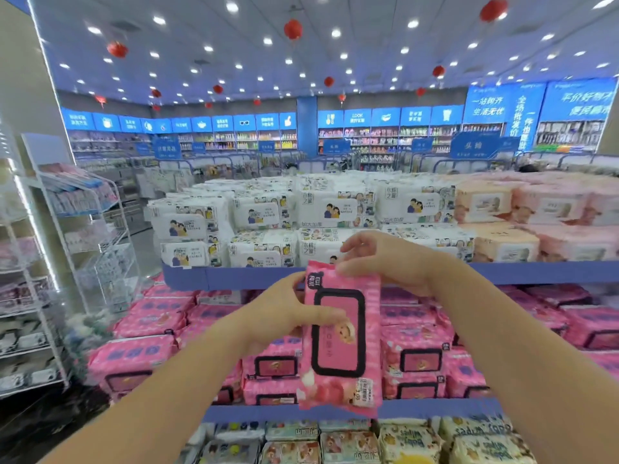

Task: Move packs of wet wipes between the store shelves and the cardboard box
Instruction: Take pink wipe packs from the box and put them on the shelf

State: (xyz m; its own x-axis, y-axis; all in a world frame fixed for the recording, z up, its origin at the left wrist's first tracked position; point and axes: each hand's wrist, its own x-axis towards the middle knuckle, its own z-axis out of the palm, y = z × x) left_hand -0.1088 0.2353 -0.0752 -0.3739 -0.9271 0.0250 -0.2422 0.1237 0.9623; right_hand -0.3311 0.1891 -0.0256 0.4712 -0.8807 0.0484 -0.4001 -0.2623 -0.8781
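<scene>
I hold one pink pack (340, 333) up high, off the shelf. My left hand (284, 316) grips its side, thumb on the front. My right hand (385, 259) pinches its top edge. I think two hands keep the soft pack from flopping. More pink packs (150, 316) lie on the middle shelf (254, 411), with white packs (268, 212) above. I can't see the box. It's a big shop with bright lights (231, 7).

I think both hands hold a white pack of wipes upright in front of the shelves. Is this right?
No: in the head view the pack is pink, not white. The left hand and right hand do hold it upright before the shelves.
</scene>
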